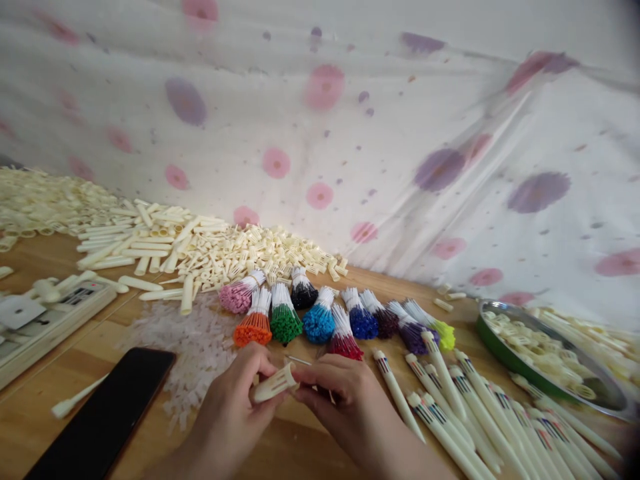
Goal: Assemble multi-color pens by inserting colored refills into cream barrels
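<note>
My left hand is closed around a cream slotted pen barrel, held level low in the middle of the view. My right hand meets it from the right, fingers pinched at the barrel's end; what they pinch is hidden. Just beyond my hands lie bundles of coloured refills: pink, orange, green, black, blue, red, purple and yellow-green.
Several assembled cream pens lie in a row at the right. A green-rimmed dish holds cream parts. Piles of cream tubes and clips fill the back left. A black phone, a power strip and clear small bits lie left. A dotted sheet hangs behind.
</note>
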The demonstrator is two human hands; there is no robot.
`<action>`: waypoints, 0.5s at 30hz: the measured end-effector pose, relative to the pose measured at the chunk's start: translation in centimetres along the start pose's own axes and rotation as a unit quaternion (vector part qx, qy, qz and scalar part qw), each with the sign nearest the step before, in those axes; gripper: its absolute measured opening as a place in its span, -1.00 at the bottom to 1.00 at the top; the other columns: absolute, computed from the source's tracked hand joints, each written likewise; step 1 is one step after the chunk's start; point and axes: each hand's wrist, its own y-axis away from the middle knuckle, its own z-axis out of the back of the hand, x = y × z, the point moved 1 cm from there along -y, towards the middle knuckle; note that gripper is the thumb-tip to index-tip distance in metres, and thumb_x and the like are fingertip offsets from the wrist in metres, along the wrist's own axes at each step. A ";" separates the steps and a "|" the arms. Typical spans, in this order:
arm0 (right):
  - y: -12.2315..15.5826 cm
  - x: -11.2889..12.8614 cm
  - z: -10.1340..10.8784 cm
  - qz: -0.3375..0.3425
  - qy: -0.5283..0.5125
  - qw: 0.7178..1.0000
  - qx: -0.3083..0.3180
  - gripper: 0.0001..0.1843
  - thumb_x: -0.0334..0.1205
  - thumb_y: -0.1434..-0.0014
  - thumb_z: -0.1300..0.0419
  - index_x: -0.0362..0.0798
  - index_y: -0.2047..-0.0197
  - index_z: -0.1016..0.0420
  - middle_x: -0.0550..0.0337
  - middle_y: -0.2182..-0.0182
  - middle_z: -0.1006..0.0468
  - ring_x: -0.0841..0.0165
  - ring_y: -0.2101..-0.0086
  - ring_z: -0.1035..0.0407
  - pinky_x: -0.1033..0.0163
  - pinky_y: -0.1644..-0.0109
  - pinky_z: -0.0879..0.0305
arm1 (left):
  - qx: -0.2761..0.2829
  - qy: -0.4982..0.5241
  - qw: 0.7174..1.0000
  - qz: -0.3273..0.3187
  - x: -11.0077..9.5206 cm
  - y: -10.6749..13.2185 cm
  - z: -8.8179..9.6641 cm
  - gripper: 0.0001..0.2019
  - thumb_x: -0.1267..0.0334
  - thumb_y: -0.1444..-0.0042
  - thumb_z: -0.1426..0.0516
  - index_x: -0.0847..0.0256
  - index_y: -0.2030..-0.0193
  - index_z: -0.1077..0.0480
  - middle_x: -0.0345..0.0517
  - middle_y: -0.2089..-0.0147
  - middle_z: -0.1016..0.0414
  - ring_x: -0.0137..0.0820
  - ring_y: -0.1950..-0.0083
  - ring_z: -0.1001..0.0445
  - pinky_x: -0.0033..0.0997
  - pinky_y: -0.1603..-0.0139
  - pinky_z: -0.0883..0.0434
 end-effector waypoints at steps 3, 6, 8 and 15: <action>0.0 -0.2 -0.3 -0.002 0.005 1.000 0.009 -0.84 -0.29 -0.17 -0.17 -0.09 0.40 -0.55 0.25 0.56 -0.42 0.45 0.51 -0.24 0.39 0.46 -0.08 | 0.002 -0.015 1.000 -0.013 0.0 0.1 -0.1 -0.91 0.35 -0.02 -0.11 0.12 0.42 -0.24 -0.25 0.41 -0.42 -0.43 0.49 -0.43 -0.48 0.49 -0.37; 0.0 -0.3 -0.6 -0.018 -0.010 1.000 0.008 -0.87 -0.33 -0.14 -0.19 -0.07 0.41 -0.56 0.24 0.54 -0.46 0.43 0.49 -0.27 0.39 0.43 -0.10 | 0.002 -0.037 0.999 -0.034 -0.1 0.2 -0.1 -0.91 0.38 -0.02 -0.09 0.12 0.42 -0.25 -0.22 0.42 -0.43 -0.40 0.45 -0.45 -0.47 0.47 -0.38; 0.1 -0.3 -0.7 -0.043 -0.037 0.998 0.015 -0.87 -0.36 -0.12 -0.20 -0.06 0.41 -0.57 0.27 0.54 -0.47 0.44 0.48 -0.27 0.39 0.41 -0.10 | -0.005 -0.054 0.997 -0.056 -0.2 0.3 -0.1 -0.89 0.43 0.00 -0.06 0.12 0.41 -0.23 -0.21 0.41 -0.44 -0.39 0.43 -0.47 -0.47 0.46 -0.39; -0.1 -0.9 -0.6 -0.109 -0.092 0.985 0.098 -0.88 -0.42 -0.07 -0.20 -0.10 0.45 -0.55 0.35 0.59 -0.34 0.49 0.54 -0.15 0.43 0.48 -0.04 | -0.012 -0.101 0.990 -0.094 -0.4 0.5 -0.5 -0.84 0.47 0.01 0.00 0.09 0.42 -0.15 -0.25 0.46 -0.41 -0.41 0.47 -0.45 -0.49 0.49 -0.37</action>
